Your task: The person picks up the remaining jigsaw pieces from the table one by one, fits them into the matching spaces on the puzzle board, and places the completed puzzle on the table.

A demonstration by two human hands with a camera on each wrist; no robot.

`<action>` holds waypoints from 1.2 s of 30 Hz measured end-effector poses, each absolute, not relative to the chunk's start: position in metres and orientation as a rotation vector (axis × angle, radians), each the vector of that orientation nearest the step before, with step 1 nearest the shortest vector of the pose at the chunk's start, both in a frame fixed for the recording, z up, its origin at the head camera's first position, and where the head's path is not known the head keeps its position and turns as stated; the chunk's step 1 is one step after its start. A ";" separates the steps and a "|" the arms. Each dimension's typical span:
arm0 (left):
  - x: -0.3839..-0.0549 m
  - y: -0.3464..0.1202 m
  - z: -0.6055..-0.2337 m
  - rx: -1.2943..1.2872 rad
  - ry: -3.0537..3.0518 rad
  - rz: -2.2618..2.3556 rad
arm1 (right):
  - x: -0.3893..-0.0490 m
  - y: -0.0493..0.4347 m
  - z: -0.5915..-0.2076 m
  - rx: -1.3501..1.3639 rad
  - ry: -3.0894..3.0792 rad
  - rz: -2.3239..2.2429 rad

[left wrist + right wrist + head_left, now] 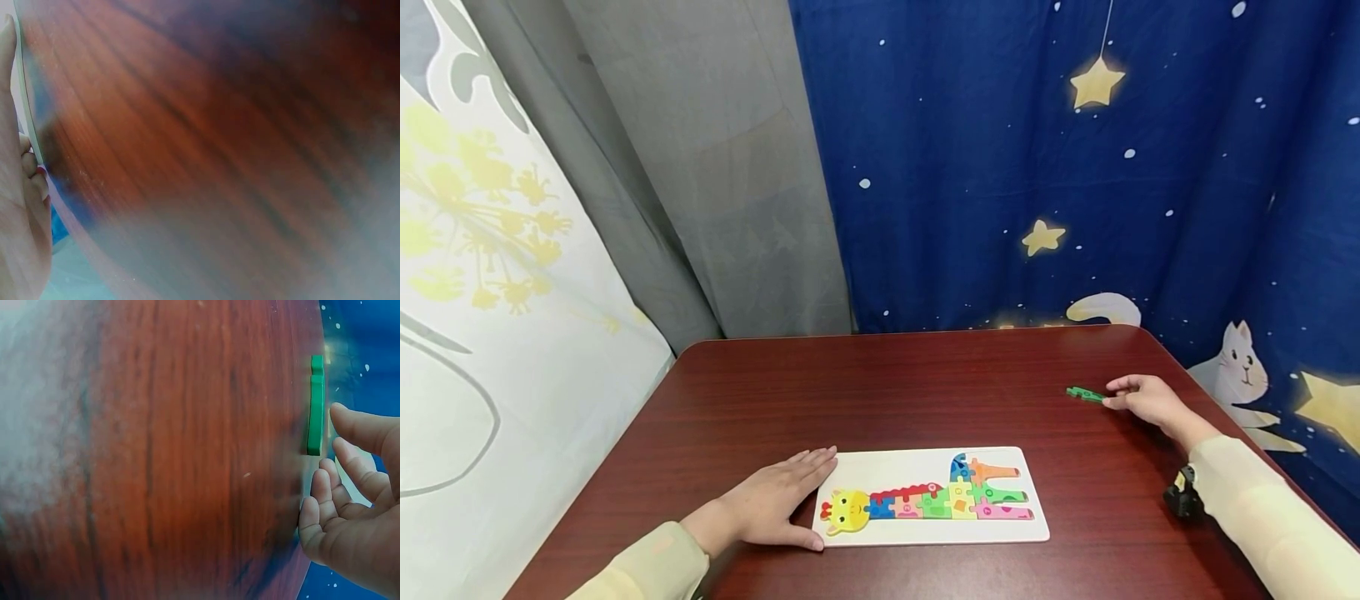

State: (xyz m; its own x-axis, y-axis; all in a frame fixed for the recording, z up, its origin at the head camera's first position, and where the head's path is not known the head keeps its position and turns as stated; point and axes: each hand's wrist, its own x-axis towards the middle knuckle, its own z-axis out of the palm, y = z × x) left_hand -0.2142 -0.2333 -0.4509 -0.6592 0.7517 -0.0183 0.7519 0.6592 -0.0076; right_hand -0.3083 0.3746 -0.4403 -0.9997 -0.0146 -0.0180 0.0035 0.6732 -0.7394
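A white puzzle board (917, 467) lies near the front of the table, with a giraffe of coloured jigsaw pieces (935, 502) in it, from a yellow head at left to orange, green and pink legs at right. My left hand (775, 500) rests with spread fingers at the board's left edge; in the left wrist view only part of the left hand (22, 200) shows. Far off at right lies a loose green puzzle piece (1086, 394). My right hand (1150, 402) is at its right end, thumb and forefinger apart. The right wrist view shows the green piece (316, 412) beside the thumb, not pinched.
The dark red wooden table (880, 383) has rounded far corners. Behind it hang a grey curtain (760, 225) and a blue curtain (955, 167) with stars. At left is a white patterned cloth (512, 358). A black device (1182, 492) sits on the right wrist.
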 end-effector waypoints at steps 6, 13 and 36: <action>-0.215 -0.233 -0.452 1.297 2.850 -0.026 | -0.309 0.378 -0.442 0.015 2.818 -1.252; -0.216 -0.233 -0.453 1.308 2.850 -0.026 | -0.311 0.379 -0.443 0.016 2.776 -1.250; -0.214 -0.233 -0.454 1.276 2.857 -0.015 | -0.316 0.376 -0.450 0.049 2.783 -1.247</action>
